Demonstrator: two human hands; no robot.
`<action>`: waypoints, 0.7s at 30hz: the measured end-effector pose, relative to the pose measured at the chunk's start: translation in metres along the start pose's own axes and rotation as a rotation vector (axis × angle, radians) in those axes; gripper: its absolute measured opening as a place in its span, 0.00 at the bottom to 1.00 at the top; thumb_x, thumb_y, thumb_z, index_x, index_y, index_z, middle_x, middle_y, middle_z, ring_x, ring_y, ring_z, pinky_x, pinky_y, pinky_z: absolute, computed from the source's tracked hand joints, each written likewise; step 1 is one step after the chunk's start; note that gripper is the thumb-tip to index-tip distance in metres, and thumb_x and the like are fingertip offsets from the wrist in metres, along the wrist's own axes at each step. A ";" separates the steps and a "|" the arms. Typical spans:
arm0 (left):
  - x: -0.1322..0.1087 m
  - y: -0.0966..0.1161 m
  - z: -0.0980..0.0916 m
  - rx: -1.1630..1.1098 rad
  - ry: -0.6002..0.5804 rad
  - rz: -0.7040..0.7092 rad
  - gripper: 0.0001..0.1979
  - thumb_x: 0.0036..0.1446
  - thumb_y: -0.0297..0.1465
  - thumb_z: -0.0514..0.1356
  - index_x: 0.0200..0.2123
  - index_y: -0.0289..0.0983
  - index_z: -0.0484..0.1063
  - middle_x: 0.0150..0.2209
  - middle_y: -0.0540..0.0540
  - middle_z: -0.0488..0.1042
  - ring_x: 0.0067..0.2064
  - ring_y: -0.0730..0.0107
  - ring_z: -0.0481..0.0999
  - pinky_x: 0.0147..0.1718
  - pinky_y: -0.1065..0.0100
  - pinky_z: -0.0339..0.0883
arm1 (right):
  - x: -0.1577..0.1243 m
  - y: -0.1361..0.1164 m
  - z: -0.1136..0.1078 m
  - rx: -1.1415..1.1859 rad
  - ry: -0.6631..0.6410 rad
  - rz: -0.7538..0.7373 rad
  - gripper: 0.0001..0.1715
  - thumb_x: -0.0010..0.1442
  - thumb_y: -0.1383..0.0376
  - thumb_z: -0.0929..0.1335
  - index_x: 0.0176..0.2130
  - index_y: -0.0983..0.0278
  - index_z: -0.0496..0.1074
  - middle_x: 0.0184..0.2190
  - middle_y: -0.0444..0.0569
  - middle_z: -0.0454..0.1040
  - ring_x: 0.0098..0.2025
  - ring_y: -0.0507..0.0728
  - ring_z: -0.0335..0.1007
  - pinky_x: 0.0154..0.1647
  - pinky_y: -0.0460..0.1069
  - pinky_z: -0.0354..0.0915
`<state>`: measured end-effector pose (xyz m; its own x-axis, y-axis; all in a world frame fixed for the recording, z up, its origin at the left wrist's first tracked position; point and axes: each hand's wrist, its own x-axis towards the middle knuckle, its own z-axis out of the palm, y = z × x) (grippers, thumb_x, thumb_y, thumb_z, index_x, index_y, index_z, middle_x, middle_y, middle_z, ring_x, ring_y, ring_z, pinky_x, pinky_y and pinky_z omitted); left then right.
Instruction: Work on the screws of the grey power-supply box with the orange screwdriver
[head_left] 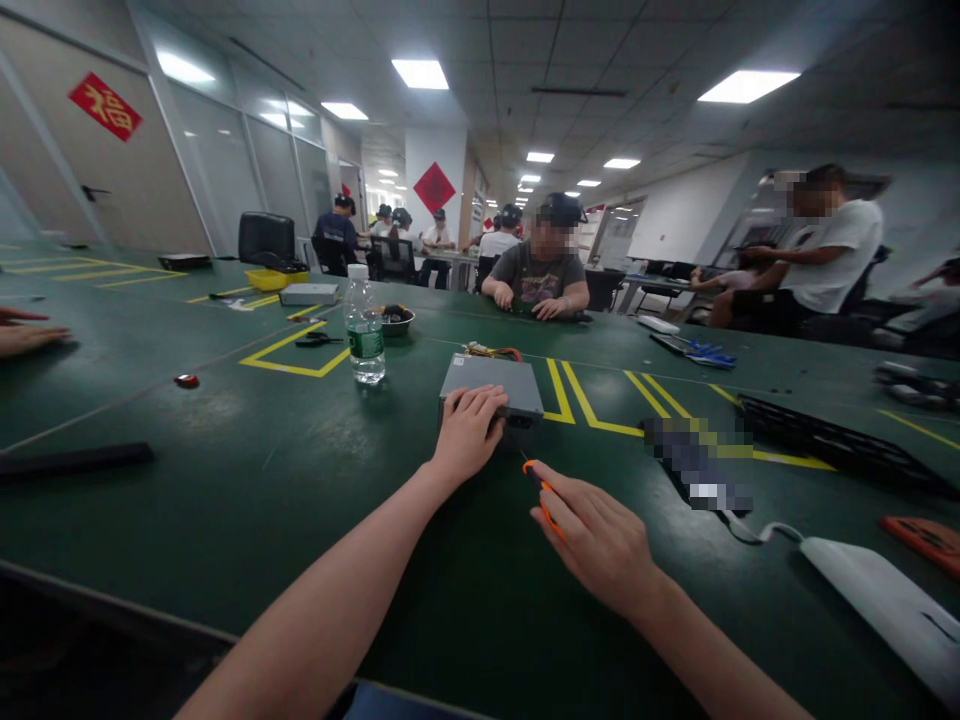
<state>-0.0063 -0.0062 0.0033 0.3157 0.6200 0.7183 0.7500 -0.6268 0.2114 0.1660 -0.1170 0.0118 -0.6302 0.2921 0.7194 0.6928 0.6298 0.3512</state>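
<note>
A grey metal computer power supply unit [491, 385] sits on the green table top, a bundle of coloured wires [495, 352] coming out at its far side. My left hand [472, 425] lies over its near left part, fingers across the top and closed on the near edge. In my right hand [600, 530] is a screwdriver [541, 487] with an orange and black handle, gripped in closed fingers. Its thin shaft points up and left toward the near face of the unit. Whether the tip touches the unit, I cannot tell.
A water bottle [365, 335] stands left of the unit, before a metal bowl [396, 319]. To the right lie a black slotted panel [840, 440], a white device [885, 600] with a cable and an orange phone-like object [926, 540]. A person [544, 260] sits across the table.
</note>
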 end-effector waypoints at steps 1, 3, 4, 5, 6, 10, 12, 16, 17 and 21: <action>0.000 0.000 0.000 -0.002 0.005 -0.002 0.13 0.57 0.29 0.52 0.46 0.43 0.64 0.53 0.51 0.68 0.56 0.68 0.62 0.56 0.59 0.47 | 0.001 0.001 0.002 0.005 -0.004 -0.013 0.15 0.56 0.71 0.66 0.44 0.67 0.62 0.45 0.60 0.71 0.45 0.56 0.70 0.43 0.50 0.68; 0.000 0.000 0.001 -0.004 0.009 -0.004 0.13 0.57 0.29 0.52 0.46 0.43 0.64 0.52 0.51 0.68 0.56 0.69 0.62 0.56 0.59 0.48 | 0.003 0.005 0.005 0.017 0.000 -0.049 0.14 0.55 0.72 0.66 0.43 0.67 0.62 0.45 0.60 0.71 0.46 0.57 0.70 0.43 0.51 0.68; 0.000 0.000 0.001 -0.005 0.009 -0.004 0.12 0.57 0.29 0.52 0.46 0.43 0.64 0.52 0.51 0.68 0.56 0.69 0.62 0.56 0.59 0.48 | 0.004 0.006 0.006 0.021 0.003 -0.065 0.13 0.55 0.72 0.66 0.43 0.67 0.63 0.45 0.60 0.71 0.46 0.57 0.69 0.43 0.51 0.68; 0.000 0.000 0.001 -0.005 0.007 -0.005 0.12 0.57 0.29 0.52 0.46 0.43 0.64 0.52 0.51 0.68 0.56 0.68 0.62 0.56 0.59 0.48 | 0.005 0.007 0.007 0.022 0.005 -0.076 0.13 0.55 0.72 0.66 0.42 0.67 0.63 0.45 0.60 0.71 0.47 0.57 0.69 0.44 0.51 0.68; 0.000 0.000 0.000 -0.004 0.003 -0.006 0.12 0.58 0.29 0.52 0.46 0.43 0.64 0.52 0.51 0.68 0.56 0.68 0.62 0.56 0.59 0.48 | 0.005 0.007 0.008 0.020 0.009 -0.076 0.13 0.55 0.72 0.66 0.42 0.66 0.63 0.45 0.60 0.71 0.47 0.57 0.69 0.44 0.51 0.68; 0.001 0.001 -0.001 0.007 -0.011 -0.008 0.12 0.58 0.29 0.52 0.46 0.43 0.64 0.53 0.51 0.68 0.56 0.68 0.62 0.56 0.59 0.47 | 0.006 0.004 0.009 -0.002 0.035 -0.023 0.14 0.55 0.72 0.66 0.42 0.67 0.62 0.44 0.60 0.72 0.45 0.56 0.70 0.43 0.51 0.69; 0.001 0.001 -0.002 0.014 -0.016 -0.009 0.13 0.58 0.29 0.52 0.46 0.43 0.64 0.53 0.51 0.68 0.56 0.68 0.62 0.56 0.59 0.48 | 0.006 0.003 0.008 -0.002 0.052 -0.014 0.15 0.54 0.73 0.67 0.43 0.67 0.62 0.44 0.61 0.72 0.44 0.56 0.70 0.42 0.51 0.69; 0.001 0.002 -0.003 0.014 -0.016 -0.012 0.13 0.57 0.29 0.52 0.47 0.43 0.64 0.53 0.51 0.68 0.56 0.68 0.62 0.56 0.59 0.48 | 0.007 0.004 0.006 -0.001 0.050 0.007 0.16 0.55 0.73 0.67 0.44 0.67 0.62 0.45 0.61 0.72 0.44 0.56 0.71 0.42 0.51 0.69; 0.001 0.002 -0.003 0.011 -0.016 -0.011 0.13 0.57 0.29 0.52 0.47 0.43 0.64 0.53 0.51 0.68 0.56 0.69 0.62 0.56 0.59 0.48 | 0.007 0.004 0.006 -0.003 0.047 0.013 0.16 0.55 0.72 0.66 0.44 0.67 0.62 0.45 0.61 0.71 0.44 0.56 0.71 0.42 0.51 0.69; 0.001 0.002 -0.003 0.017 -0.022 -0.016 0.13 0.57 0.28 0.52 0.47 0.43 0.64 0.53 0.51 0.68 0.56 0.68 0.61 0.56 0.59 0.48 | 0.007 0.003 0.008 -0.021 0.025 0.041 0.13 0.56 0.72 0.65 0.43 0.65 0.63 0.46 0.58 0.71 0.45 0.55 0.70 0.43 0.50 0.68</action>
<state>-0.0065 -0.0085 0.0063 0.3162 0.6401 0.7002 0.7648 -0.6087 0.2110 0.1612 -0.1073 0.0129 -0.5922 0.2993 0.7482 0.7255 0.6020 0.3334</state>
